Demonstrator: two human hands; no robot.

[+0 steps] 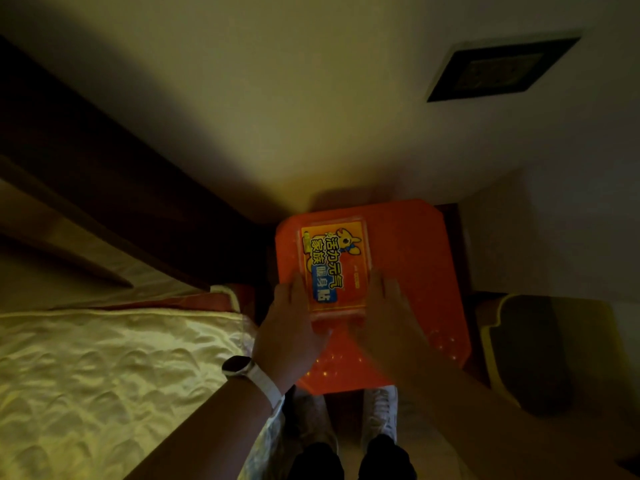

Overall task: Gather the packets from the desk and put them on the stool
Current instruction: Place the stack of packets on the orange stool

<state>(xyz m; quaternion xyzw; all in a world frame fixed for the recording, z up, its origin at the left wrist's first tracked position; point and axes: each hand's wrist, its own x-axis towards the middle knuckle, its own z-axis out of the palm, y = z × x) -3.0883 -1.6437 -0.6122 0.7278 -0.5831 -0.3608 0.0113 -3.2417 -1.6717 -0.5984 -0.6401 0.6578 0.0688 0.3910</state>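
Note:
An orange-and-yellow packet (334, 263) with blue lettering and a cartoon animal lies flat on the red plastic stool (419, 268), toward the stool's left side. My left hand (291, 323), with a white watch on the wrist, grips the packet's near left edge. My right hand (389, 306) holds its near right edge. Whether more packets lie stacked under the top one is hidden. The desk is not in view.
A bed with a cream quilted cover (104, 375) and dark wooden frame (104, 174) runs along the left. A dark bin with a yellow rim (533, 351) stands right of the stool. My white shoes (379, 420) stand below the stool. The room is dim.

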